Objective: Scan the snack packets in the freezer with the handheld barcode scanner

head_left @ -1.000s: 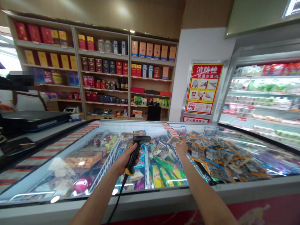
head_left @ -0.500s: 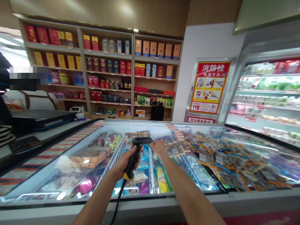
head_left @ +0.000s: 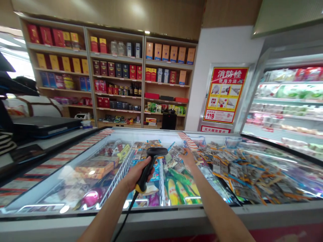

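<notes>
My left hand is wrapped round the grip of a black and yellow barcode scanner, its head level and pointing right, a cable hanging below. To its right, my right hand reaches over the glass-edged chest freezer, thumb and fingers closed on a small grey snack packet with blue edging. Part of the packet is hidden by the fingers. Similar grey packets with orange and blue edges lie in a large heap to the right. Others lie behind the scanner.
White wire dividers split the freezer. Yellow and green corn-patterned packs lie below my right hand, boxes to the left. A counter with a flat black device stands at left; shelves of boxed goods line the back wall.
My right hand has moved right, away from the scanner. Grey packets now show to its left, over the corn-patterned packs. The scanner has shifted slightly right in my left hand.
</notes>
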The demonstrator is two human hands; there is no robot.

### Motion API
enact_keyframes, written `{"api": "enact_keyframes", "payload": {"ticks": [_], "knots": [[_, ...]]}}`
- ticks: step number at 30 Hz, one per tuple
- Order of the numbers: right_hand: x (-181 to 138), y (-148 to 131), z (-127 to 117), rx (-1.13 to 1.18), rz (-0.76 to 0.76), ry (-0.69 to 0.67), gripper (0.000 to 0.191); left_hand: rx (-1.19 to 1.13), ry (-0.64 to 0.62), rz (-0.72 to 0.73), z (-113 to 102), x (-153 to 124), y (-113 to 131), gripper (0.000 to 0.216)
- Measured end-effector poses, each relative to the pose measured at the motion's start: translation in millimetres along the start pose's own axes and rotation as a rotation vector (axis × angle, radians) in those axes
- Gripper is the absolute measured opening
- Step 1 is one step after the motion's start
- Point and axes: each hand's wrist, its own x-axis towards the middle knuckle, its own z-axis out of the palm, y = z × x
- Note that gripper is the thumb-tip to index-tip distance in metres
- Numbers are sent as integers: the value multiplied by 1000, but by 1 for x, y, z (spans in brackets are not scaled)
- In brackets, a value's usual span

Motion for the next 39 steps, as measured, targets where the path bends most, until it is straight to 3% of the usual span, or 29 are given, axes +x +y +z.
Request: {"api": "enact_keyframes", "payload": {"ticks": [10, 16, 24, 29, 39], "knots": [[-10, -3, -11, 78, -40, -47, 33, 37, -41, 7, 16, -7, 9, 30], [-13, -4, -15, 82, 15, -47, 35, 35, -13, -15, 14, -4, 8, 29], [-9, -1, -19, 120, -19, -72, 33, 61, -42, -55, 16, -2, 4, 30], [-8, 2, -22, -51, -31, -65, 33, 27, -51, -56, 16, 1, 2, 30], [7, 24, -32, -762, -77, 117, 31, -3, 44, -19, -8, -7, 11, 32]]}}
